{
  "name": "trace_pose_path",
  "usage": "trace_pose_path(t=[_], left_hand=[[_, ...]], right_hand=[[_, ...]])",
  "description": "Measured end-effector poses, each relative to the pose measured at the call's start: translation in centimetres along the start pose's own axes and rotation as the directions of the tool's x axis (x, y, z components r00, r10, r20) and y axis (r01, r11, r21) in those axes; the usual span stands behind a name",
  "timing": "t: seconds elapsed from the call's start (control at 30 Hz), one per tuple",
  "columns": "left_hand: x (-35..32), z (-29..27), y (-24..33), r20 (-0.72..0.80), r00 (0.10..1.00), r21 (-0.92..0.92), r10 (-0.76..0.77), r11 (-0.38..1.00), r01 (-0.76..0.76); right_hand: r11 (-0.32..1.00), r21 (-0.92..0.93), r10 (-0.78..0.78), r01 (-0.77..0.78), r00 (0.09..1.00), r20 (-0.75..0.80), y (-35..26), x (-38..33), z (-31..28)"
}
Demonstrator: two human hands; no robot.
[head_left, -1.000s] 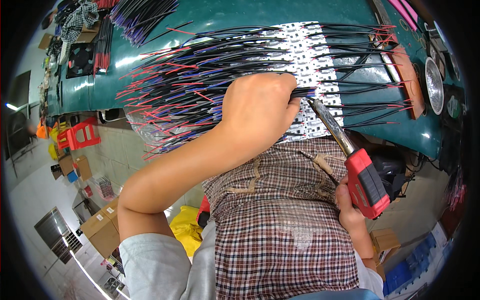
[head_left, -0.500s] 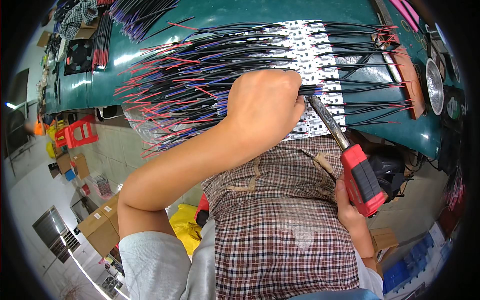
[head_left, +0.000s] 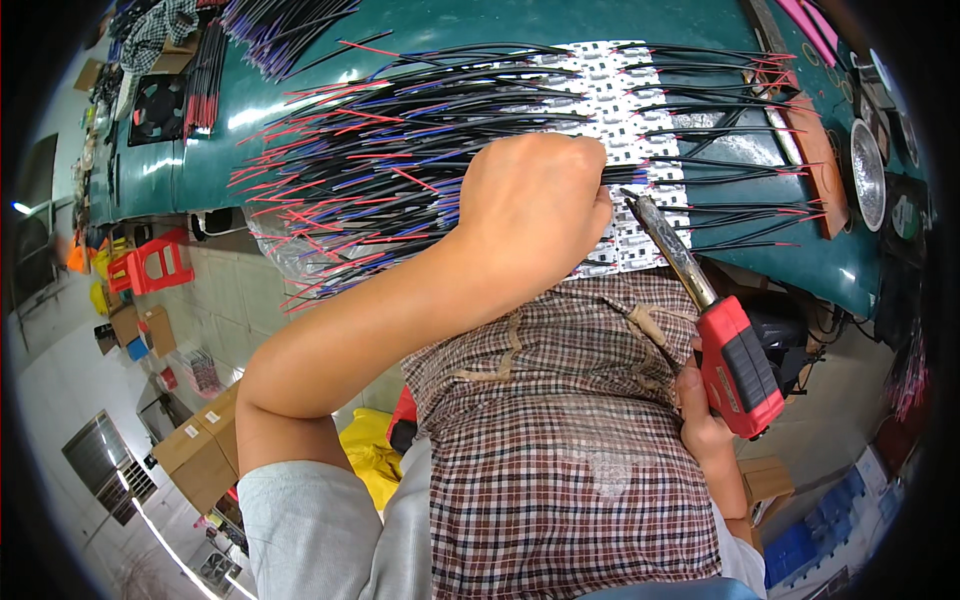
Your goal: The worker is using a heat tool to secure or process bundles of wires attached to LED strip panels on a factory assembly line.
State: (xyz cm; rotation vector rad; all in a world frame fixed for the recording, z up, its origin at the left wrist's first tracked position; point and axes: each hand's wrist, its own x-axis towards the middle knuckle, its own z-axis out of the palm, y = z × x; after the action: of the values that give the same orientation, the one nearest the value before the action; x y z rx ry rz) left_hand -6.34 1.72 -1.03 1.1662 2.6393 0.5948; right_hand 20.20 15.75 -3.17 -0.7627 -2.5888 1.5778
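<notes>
A panel of white circuit boards (head_left: 612,100) lies on the green bench, with rows of thin black wires (head_left: 400,135) running off both sides, their ends red and blue. My left hand (head_left: 535,205) is closed in a fist over the middle of the panel, pinching black wires whose ends come out by the thumb; the fingertips are hidden underneath. In my right hand (head_left: 705,420) is a red and black soldering iron (head_left: 735,365), held by its handle. Its dark tip points up and left, close to the boards beside my left thumb; whether it touches them I cannot tell.
Along the right side of the bench (head_left: 180,190) are a brown wooden strip (head_left: 822,175) and a round metal dish (head_left: 868,172). Bundled wires (head_left: 275,35) and a black fan (head_left: 157,108) sit at the far left. A red stool (head_left: 155,265) stands on the floor beyond.
The soldering iron and my right hand have shifted slightly right and down, drawing the tip a little away from the wire ends. My left hand has barely moved.
</notes>
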Motion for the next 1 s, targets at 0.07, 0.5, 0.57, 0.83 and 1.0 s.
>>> trace_pose_path(t=[0.07,0.5,0.57,0.83,1.0], left_hand=[[0.1,0.1,-0.2,-0.014,1.000,-0.028,-0.003,1.000,0.003],[0.2,-0.3,0.0,0.033,0.999,-0.064,-0.027,0.998,0.029],[0.2,-0.2,0.0,0.019,1.000,-0.061,-0.016,0.998,0.017],[0.1,-0.3,0.1,0.028,1.000,-0.069,-0.013,0.997,0.015],[0.2,-0.3,0.7,0.018,1.000,-0.055,0.006,0.998,-0.005]], right_hand=[[0.996,-0.018,-0.091,0.092,0.996,0.023,0.2,0.0,0.1],[0.986,0.111,0.124,-0.126,0.992,0.028,-0.7,0.0,0.2],[0.990,0.084,0.108,-0.111,0.993,0.037,-0.5,0.2,0.3],[0.996,-0.015,0.091,-0.090,0.993,0.077,0.7,-0.9,-0.5],[-0.044,0.969,0.366,0.241,0.907,-0.209,3.4,-1.4,-5.2]])
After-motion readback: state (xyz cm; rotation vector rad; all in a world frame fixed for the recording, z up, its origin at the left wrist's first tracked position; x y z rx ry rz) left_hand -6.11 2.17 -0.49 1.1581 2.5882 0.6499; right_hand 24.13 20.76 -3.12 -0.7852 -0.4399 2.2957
